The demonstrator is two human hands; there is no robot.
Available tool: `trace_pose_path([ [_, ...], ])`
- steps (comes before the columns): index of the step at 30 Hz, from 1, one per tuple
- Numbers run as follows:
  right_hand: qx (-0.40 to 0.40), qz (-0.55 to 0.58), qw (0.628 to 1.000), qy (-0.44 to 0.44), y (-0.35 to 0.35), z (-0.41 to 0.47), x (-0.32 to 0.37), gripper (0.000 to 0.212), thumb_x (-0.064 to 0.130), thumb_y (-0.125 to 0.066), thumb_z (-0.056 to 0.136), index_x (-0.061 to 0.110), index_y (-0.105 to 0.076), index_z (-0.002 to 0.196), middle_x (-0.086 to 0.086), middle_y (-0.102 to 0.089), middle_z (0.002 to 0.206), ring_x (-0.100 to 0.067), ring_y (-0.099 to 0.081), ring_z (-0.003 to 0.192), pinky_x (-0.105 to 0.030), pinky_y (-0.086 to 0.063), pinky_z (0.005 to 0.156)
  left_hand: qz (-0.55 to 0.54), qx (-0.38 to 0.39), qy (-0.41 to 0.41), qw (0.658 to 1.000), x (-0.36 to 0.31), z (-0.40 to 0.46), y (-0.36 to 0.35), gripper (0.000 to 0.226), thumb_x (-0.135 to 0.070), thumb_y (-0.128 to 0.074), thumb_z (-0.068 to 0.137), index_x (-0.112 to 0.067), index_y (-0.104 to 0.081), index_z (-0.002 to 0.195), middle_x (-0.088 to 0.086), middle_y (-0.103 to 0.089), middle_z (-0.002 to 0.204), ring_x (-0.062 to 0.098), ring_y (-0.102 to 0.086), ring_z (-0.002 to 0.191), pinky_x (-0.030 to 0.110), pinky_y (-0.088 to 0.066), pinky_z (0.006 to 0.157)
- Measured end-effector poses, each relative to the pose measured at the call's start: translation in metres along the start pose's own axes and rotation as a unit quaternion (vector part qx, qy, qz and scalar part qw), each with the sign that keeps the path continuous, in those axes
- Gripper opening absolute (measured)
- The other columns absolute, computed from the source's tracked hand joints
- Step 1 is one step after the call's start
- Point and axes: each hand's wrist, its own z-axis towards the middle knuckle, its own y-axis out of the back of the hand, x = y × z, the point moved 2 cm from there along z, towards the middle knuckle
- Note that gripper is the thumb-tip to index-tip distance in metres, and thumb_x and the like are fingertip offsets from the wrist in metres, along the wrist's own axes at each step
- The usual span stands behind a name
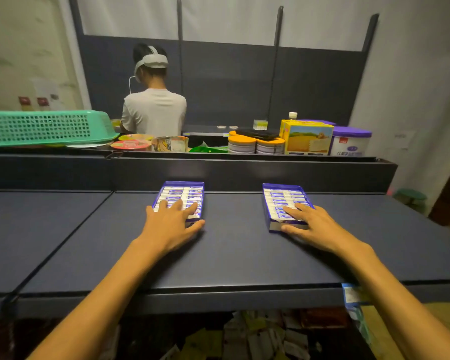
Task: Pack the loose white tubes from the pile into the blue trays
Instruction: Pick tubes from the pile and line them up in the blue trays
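Two blue trays stand on the dark blue shelf, each filled with rows of white tubes. My left hand [170, 220] lies flat on the near end of the left tray [183, 184], fingers straight over the tubes [182, 193], thumb at the tray's front edge. On the near end of the right tray [266, 201] my right hand [308, 224] rests the same way, fingers spread over its tubes [283, 197] and thumb along the front wall. No loose pile of tubes shows on the shelf.
A raised dark back ledge [244, 170] runs behind the trays. Beyond it sit a green basket [44, 127], noodle bowls [133, 144], tins [255, 145], a yellow box [307, 139] and a purple-lidded can [350, 142]. A person [153, 110] stands there, back turned. Mixed packets lie below the shelf [257, 336].
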Motion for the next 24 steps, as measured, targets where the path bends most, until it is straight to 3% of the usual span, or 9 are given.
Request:
trace_pose_path([
  [4,0.006,-0.002,1.000,0.008,-0.003,0.003,0.014,0.065,0.059,-0.047,0.091,0.034,-0.032,0.149,0.003,-0.028,0.156,-0.026,-0.022,0.141,-0.039,-0.022,0.115,0.005,-0.025,-0.024,0.999,-0.020,0.000,0.003,0.059,-0.067,-0.025,0.092,-0.040,-0.031,0.144,0.000,-0.037,0.149,0.033,-0.034,0.133,0.053,-0.029,0.102],
  [8,0.018,0.010,1.000,0.021,-0.008,0.009,0.022,0.068,0.065,-0.046,0.088,0.039,-0.031,0.149,0.005,-0.023,0.159,-0.024,-0.018,0.144,-0.041,-0.022,0.115,0.006,-0.039,-0.054,0.998,-0.057,0.001,0.004,0.059,-0.067,-0.024,0.093,-0.038,-0.031,0.144,0.001,-0.039,0.146,0.033,-0.035,0.131,0.054,-0.029,0.101],
  [11,0.016,0.010,0.999,0.032,-0.011,0.013,0.027,0.070,0.067,-0.046,0.086,0.040,-0.030,0.149,0.005,-0.021,0.159,-0.023,-0.015,0.145,-0.040,-0.021,0.116,-0.014,-0.035,-0.086,0.996,-0.078,0.007,0.005,0.066,-0.071,-0.024,0.090,-0.036,-0.028,0.147,-0.001,-0.033,0.152,0.030,-0.031,0.135,0.055,-0.026,0.104],
  [16,0.030,0.020,0.999,0.027,-0.014,0.017,0.021,0.076,0.069,-0.046,0.085,0.043,-0.020,0.151,0.003,-0.006,0.163,-0.020,0.007,0.149,-0.043,-0.009,0.119,-0.071,-0.007,-0.090,0.993,-0.079,0.009,0.002,0.076,-0.074,-0.026,0.089,-0.031,-0.018,0.152,-0.002,-0.016,0.160,0.025,-0.015,0.145,0.052,-0.022,0.112],
  [24,0.058,0.018,0.996,0.062,-0.010,0.029,0.015,0.072,0.068,-0.044,0.087,0.041,-0.024,0.150,0.004,-0.012,0.162,-0.015,-0.009,0.149,-0.037,-0.013,0.119,-0.074,0.016,-0.089,0.993,-0.082,0.022,0.003,0.075,-0.069,-0.028,0.091,-0.029,-0.016,0.153,0.001,-0.014,0.161,0.025,-0.012,0.147,0.052,-0.025,0.113],
])
